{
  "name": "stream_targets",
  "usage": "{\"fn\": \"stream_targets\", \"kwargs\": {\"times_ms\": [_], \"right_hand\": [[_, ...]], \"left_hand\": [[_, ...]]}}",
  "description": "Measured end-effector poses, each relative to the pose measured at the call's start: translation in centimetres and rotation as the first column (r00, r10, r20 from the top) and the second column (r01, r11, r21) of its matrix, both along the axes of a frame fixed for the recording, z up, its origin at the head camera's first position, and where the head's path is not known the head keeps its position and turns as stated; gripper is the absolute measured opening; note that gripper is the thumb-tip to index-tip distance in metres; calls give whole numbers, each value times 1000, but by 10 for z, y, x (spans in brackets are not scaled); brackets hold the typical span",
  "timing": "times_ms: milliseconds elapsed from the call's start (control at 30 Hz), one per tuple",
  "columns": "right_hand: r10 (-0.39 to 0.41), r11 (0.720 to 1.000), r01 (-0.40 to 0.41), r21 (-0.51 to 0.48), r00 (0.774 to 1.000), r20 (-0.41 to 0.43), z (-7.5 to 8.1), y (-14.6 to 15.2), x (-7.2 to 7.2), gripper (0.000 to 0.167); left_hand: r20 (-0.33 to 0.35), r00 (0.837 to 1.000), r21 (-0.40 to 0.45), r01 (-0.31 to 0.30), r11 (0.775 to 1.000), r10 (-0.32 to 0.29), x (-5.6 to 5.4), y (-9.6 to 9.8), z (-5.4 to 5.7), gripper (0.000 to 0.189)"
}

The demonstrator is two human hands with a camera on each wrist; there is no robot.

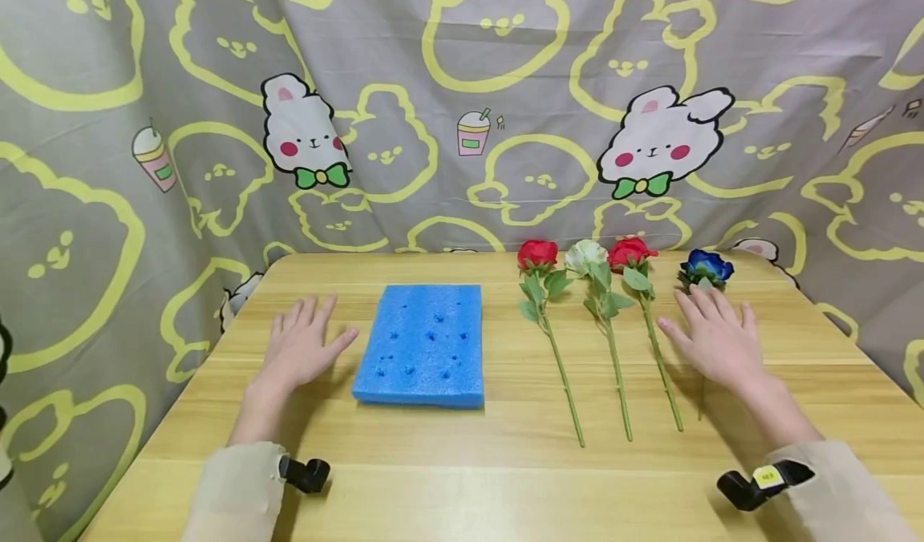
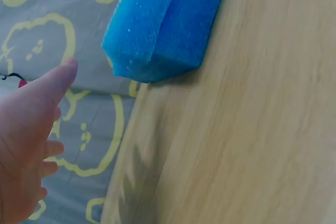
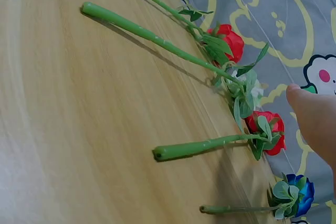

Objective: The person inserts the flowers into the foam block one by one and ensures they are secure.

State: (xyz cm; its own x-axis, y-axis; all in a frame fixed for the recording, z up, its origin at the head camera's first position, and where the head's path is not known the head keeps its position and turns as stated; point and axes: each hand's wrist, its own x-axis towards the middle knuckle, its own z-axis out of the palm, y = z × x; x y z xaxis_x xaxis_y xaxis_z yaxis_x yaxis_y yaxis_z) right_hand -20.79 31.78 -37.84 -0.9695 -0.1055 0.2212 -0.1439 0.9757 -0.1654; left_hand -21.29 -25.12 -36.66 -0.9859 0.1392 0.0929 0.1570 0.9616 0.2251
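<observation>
My left hand [image 1: 306,345] is held with straight, spread fingers just left of a blue foam block [image 1: 426,349], whose top is dotted with small holes. Nothing is in that hand. On the right, my right hand [image 1: 720,337] has its fingers extended and holds nothing; in the head view it overlaps the stem of a blue artificial rose [image 1: 706,267]. To its left lie a red rose [image 1: 632,253], a white rose [image 1: 586,256] and another red rose [image 1: 537,255], all with green stems pointing toward me. The right wrist view shows the blue rose's stem [image 3: 236,209] lying along the tabletop.
A light wooden table [image 1: 433,478] carries everything. Behind it and along both sides hangs a grey curtain [image 1: 462,53] with yellow outlines and cartoon rabbits. Black wrist cameras sit at both sleeves, the left camera [image 1: 306,475] and the right camera [image 1: 758,486].
</observation>
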Motion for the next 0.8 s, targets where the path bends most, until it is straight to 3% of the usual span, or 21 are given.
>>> {"fn": "stream_targets", "kwargs": {"times_ms": [233,367,467,667,800], "right_hand": [[25,998,-25,-50,1000,8,-2,-9,2,70],[61,991,-61,-123,998,-4,-3,-17,5,69],[85,977,-87,-196,996,-14,-2,-25,7,69],[115,921,-117,-371,993,-26,6,-41,11,64],[115,858,-100,-503,993,0,10,-50,13,60]], "left_hand": [[9,1000,61,26,998,-26,7,7,-3,90],[29,998,171,42,984,-48,13,12,-5,96],[60,995,274,58,960,-77,16,15,-5,100],[151,977,431,71,899,-149,24,20,-7,106],[174,966,495,84,865,-193,28,23,-9,105]]}}
